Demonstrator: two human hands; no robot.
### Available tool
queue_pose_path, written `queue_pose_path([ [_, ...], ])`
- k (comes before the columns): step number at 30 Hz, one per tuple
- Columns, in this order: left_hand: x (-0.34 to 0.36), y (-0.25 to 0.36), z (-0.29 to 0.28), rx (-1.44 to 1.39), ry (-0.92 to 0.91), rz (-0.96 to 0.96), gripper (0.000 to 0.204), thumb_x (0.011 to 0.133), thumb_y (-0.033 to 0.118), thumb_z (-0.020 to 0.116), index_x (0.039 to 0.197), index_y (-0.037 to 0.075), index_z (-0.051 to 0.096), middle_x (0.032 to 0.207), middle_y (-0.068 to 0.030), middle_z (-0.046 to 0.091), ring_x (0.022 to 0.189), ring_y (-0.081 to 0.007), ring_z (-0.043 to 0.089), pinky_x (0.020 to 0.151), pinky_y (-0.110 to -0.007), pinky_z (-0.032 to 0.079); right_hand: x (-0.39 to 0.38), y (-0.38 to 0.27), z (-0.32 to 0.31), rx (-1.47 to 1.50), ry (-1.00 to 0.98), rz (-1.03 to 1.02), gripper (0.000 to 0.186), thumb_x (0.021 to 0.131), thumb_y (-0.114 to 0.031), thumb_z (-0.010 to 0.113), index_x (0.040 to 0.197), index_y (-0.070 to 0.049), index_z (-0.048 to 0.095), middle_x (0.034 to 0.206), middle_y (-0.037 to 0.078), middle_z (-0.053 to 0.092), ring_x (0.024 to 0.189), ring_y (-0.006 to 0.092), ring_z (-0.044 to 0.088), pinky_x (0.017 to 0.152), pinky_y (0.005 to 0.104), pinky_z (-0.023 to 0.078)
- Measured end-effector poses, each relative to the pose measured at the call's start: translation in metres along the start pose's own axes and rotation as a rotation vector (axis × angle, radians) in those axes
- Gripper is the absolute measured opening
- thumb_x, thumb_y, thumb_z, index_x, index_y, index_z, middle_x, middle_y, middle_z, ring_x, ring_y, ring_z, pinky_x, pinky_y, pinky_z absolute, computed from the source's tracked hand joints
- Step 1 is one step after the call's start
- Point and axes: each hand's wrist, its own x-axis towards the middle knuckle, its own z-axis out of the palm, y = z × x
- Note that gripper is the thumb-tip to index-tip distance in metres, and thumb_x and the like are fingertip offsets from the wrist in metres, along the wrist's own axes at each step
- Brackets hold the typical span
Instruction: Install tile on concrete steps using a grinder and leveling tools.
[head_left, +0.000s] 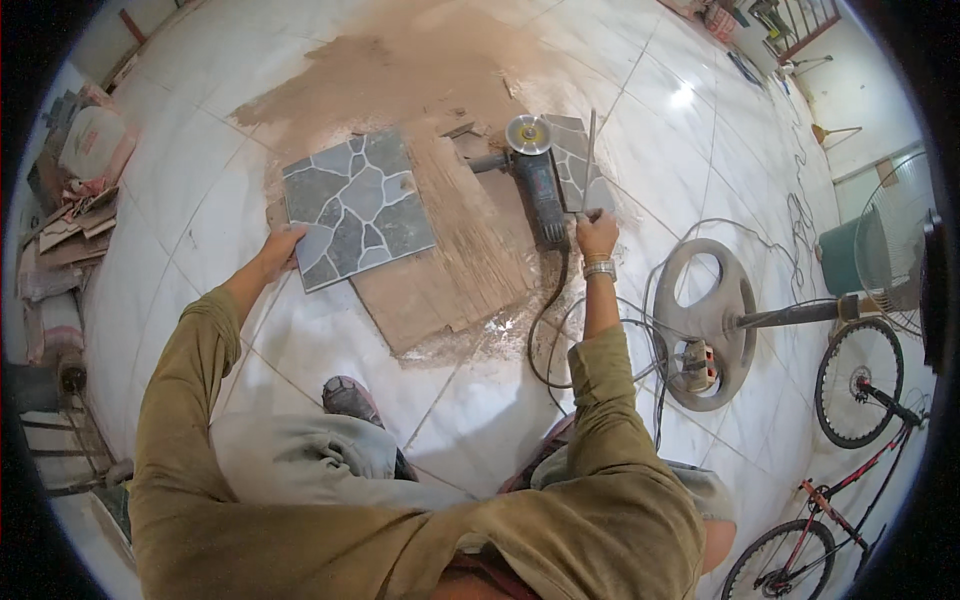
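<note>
My left hand grips the left edge of a square grey tile patterned like crazy paving with pale joints. The tile lies tilted, partly over a worn, dusty board. My right hand is closed round the lower end of a long, thin grey strip; its exact kind is unclear. An angle grinder with its disc facing up lies just left of that hand, its side handle pointing left. Under the strip is a smaller piece of the same patterned tile.
Brown dust covers the floor beyond the board. A pedestal fan's base stands at right among loose cables, with a power socket block on it. A bicycle is at far right; sacks and scraps lie at left.
</note>
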Motion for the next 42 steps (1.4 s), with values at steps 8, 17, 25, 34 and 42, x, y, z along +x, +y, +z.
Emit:
queue_pose_path([
  [8, 0.002, 0.009, -0.001, -0.196, -0.213, -0.114, 0.039, 0.095, 0.030, 0.063, 0.126, 0.005, 0.060, 0.113, -0.0074, 0.069, 0.098, -0.0199, 0.069, 0.087, -0.040, 0.057, 0.052, 0.031, 0.009, -0.272, -0.118, -0.064, 0.028, 0.077, -0.025, 0.068, 0.087, 0.000, 0.072, 0.092, 0.026, 0.070, 0.089, 0.0439, 0.068, 0.083, 0.0502, 0.053],
  [17, -0.033, 0.117, 0.073, -0.125, -0.235, -0.215, 0.051, 0.088, 0.039, 0.073, 0.122, 0.003, 0.064, 0.112, -0.0111, 0.071, 0.096, -0.0271, 0.070, 0.084, -0.041, 0.057, -0.025, 0.078, -0.157, -0.593, -0.686, 0.128, 0.039, 0.088, -0.038, 0.064, 0.104, -0.003, 0.071, 0.104, 0.024, 0.070, 0.103, 0.0425, 0.066, 0.091, 0.0484, 0.052],
  [25, -0.174, 0.267, 0.099, 1.300, -0.099, 0.079, 0.031, 0.082, 0.022, 0.062, 0.100, 0.000, 0.073, 0.104, -0.0240, 0.071, 0.096, -0.0409, 0.069, 0.083, -0.050, 0.054, -0.255, -0.123, -0.502, -0.590, -1.142, 0.483, 0.029, 0.082, -0.021, 0.054, 0.094, -0.003, 0.073, 0.100, 0.025, 0.070, 0.091, 0.0446, 0.068, 0.085, 0.0527, 0.054],
  [34, -0.412, 0.310, 0.094, 1.946, -0.855, 0.073, 0.033, 0.081, 0.033, 0.070, 0.100, 0.006, 0.076, 0.108, -0.0171, 0.072, 0.110, -0.0353, 0.067, 0.090, -0.045, 0.054, -0.682, -0.173, -0.801, -0.484, -1.762, 0.042, 0.028, 0.083, -0.032, 0.065, 0.096, -0.010, 0.075, 0.108, 0.014, 0.072, 0.102, 0.0329, 0.068, 0.090, 0.0466, 0.053],
  [42, -0.565, 0.325, 0.268, 1.593, -0.863, -0.080, 0.033, 0.081, 0.032, 0.067, 0.094, 0.003, 0.075, 0.101, -0.0194, 0.073, 0.100, -0.0384, 0.069, 0.084, -0.046, 0.055, -0.670, -0.149, -0.860, -0.099, -0.751, 1.546, 0.041, 0.090, -0.033, 0.063, 0.121, -0.005, 0.067, 0.131, 0.015, 0.062, 0.120, 0.0339, 0.059, 0.091, 0.0572, 0.051],
])
